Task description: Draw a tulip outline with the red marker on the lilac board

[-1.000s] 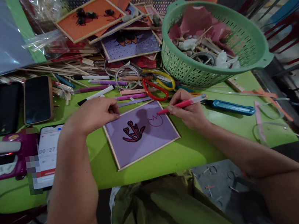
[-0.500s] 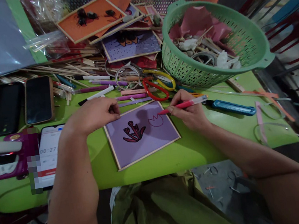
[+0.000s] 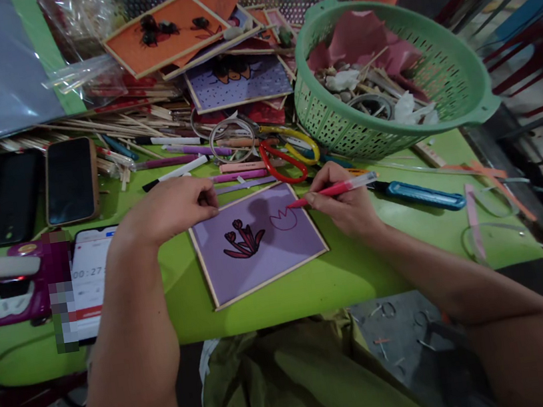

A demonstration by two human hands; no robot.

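A purple card (image 3: 232,280) with a thin wooden frame lies slightly tilted on the green table. It bears a drawing of dark-red flowers with black outlines (image 3: 242,240). To the right of them is a red outline of a tulip-like bloom (image 3: 283,221). My right hand (image 3: 344,201) is closed around a pink-red felt-tip pen (image 3: 337,188), whose tip touches or hovers just at the outline's upper right. My left hand (image 3: 183,206) has curled fingers at the card's upper left edge, thumb and fingertips on it; the far fingers are hidden.
Behind the card lie several markers (image 3: 242,176), red-and-yellow scissors (image 3: 286,161) and a roll of tape (image 3: 232,140). A green basket (image 3: 342,133) stands at back right, near a blue cutter (image 3: 422,196). Phones (image 3: 70,181) lie left; framed pictures (image 3: 167,33) are stacked behind.
Almost nothing differs. The pen and my right hand stay at about the same spot on the red outline, and my left hand has kept its place.
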